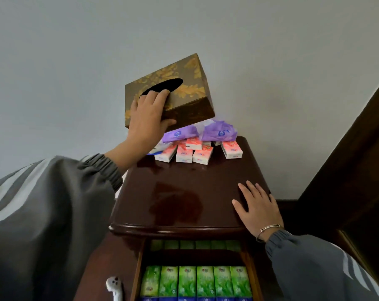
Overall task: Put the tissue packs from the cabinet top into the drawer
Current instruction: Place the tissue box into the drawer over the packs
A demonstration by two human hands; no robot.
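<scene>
While the left hand (148,115) grips the tissue box (184,83) by 1 corner, fingers over its top at the oval slot and thumb under its front wall, the box hangs tilted above the back of the cabinet top (180,192). That off-centre pinch looks like the weak point. If the rigid, sharp-edged box slips, it lands on the tissue packs (184,153) heaped at the back of the cabinet top and could knock some off the side.

The packs are small soft blocks in slick pink-and-white film, with floppy purple packs (219,133) piled on them; such film slides easily on the glossy dark varnished wood.

The right hand (258,205) lies flat with fingers spread on the front right of the cabinet top, holding nothing. Below the front edge the drawer (138,268) stands open, with a row of 6 green packs (187,281) packed tightly inside, so room looks scarce.
</scene>
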